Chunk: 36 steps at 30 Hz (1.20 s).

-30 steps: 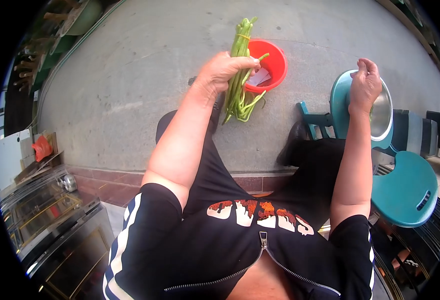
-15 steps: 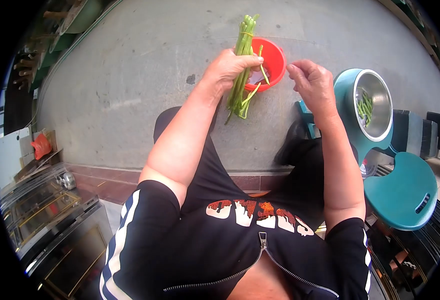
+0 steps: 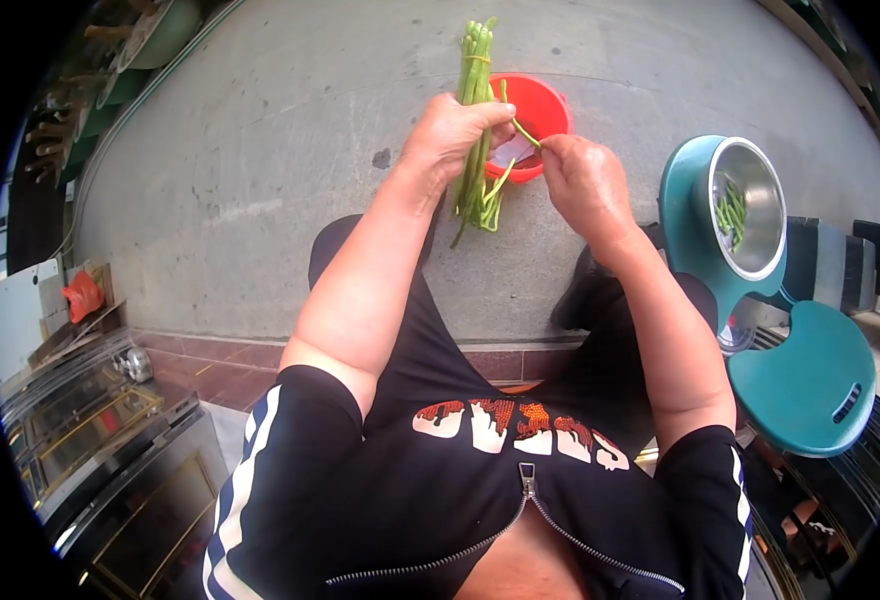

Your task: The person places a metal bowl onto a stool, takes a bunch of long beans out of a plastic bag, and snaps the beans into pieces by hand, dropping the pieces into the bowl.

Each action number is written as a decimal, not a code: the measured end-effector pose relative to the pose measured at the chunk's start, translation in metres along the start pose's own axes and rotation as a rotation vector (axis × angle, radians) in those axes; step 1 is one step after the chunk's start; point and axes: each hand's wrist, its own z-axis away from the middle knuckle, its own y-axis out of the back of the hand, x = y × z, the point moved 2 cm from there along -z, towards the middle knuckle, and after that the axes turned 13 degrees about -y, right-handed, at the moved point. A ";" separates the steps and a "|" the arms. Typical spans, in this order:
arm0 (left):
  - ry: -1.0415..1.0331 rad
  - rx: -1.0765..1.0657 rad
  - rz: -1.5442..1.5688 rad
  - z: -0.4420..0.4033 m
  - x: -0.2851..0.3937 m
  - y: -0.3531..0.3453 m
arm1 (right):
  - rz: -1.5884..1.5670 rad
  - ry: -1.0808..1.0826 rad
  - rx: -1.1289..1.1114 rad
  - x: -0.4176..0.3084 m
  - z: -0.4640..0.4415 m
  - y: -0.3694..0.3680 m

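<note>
My left hand [image 3: 457,135] is closed around a bundle of long green beans [image 3: 474,75], tied with a band near its top end. Between its thumb and fingers one loose bean [image 3: 523,131] sticks out to the right. The fingertips of my right hand [image 3: 586,187] pinch the lower end of that same bean. Both hands are above a red bucket [image 3: 557,108] on the floor, which has something pale inside. The bundle's lower ends hang down, some of them bent over.
To the right, a metal bowl [image 3: 779,215] with short bean pieces [image 3: 731,212] rests on a teal stool [image 3: 676,205]. A second teal seat [image 3: 805,385] is nearer to me. A red plastic bag [image 3: 82,296] lies at far left, by glass-fronted cases [image 3: 150,510].
My right hand has moved left and taken hold of the loose bean's end. The loose bean has swung toward it. The bundle has shifted slightly left.
</note>
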 end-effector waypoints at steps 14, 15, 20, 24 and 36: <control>0.088 -0.092 0.172 0.003 0.006 0.007 | -0.481 -0.280 -0.082 0.008 -0.019 -0.001; 0.060 -0.137 0.157 0.004 0.006 0.005 | -0.244 -0.261 -0.069 0.012 -0.021 0.000; 0.046 -0.150 0.052 0.002 -0.001 0.004 | -0.063 -0.240 0.196 0.037 -0.033 -0.021; -0.007 -0.121 0.010 0.002 0.000 0.002 | -0.250 -0.260 0.044 0.015 -0.025 -0.009; -0.063 -0.131 -0.029 0.000 -0.009 -0.001 | -0.493 -0.322 -0.344 0.008 -0.019 -0.010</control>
